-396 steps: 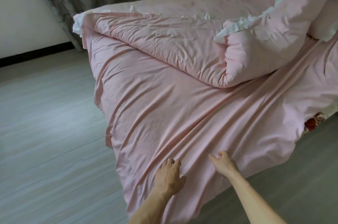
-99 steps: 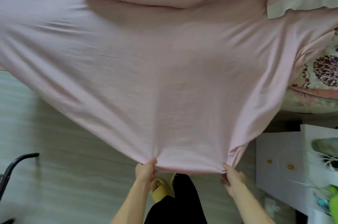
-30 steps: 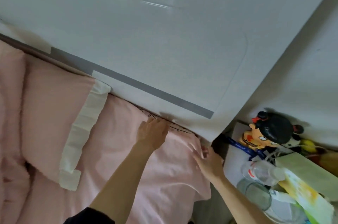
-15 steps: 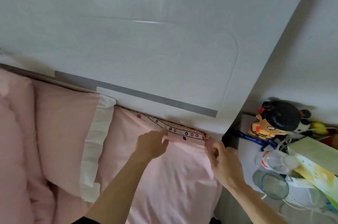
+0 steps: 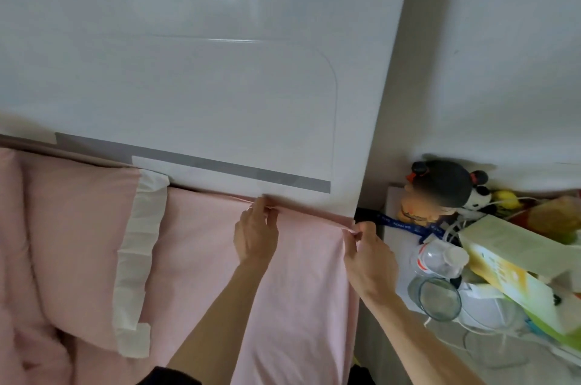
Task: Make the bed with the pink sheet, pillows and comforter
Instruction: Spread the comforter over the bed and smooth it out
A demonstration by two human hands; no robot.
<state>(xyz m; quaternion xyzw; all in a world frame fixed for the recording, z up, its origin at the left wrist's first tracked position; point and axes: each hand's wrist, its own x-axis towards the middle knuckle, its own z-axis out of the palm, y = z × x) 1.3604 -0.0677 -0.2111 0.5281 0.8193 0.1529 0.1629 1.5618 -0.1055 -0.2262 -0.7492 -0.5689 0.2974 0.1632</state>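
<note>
Head view: the far right corner of the bed is shown, where the pink sheet [image 5: 298, 290] is spread over the mattress up to the foot of a glossy white headboard [image 5: 188, 70]. The sheet's far edge is pinched by the left hand [image 5: 256, 233], whose fingertips [image 5: 267, 208] are set right at the seam between sheet and headboard. A small fold of cloth is caught between thumb and fingers, and a ring is worn on one finger. The sheet's corner is gripped by the right hand [image 5: 369, 255] at the right edge of the mattress, just below the headboard's lower right corner, with the cloth nipped between thumb and forefinger. The two hands are seen near each other, with a smooth band of sheet between them.

To the left, a pink pillow [image 5: 78, 227] with a white frill is laid on the sheet, against the headboard. The pink comforter [image 5: 28, 347] is bunched at the near left, touching the pillow.

To the right of the bed, a white nightstand [image 5: 393, 200] is crowded with a dark-haired doll [image 5: 440, 183], a small panda toy [image 5: 479, 192], a blue lanyard [image 5: 405, 228], a plastic bottle [image 5: 438, 259], a clear glass [image 5: 438, 298] and a green-and-yellow box [image 5: 515, 268]. A pale wall [image 5: 503, 70] is seen behind.
</note>
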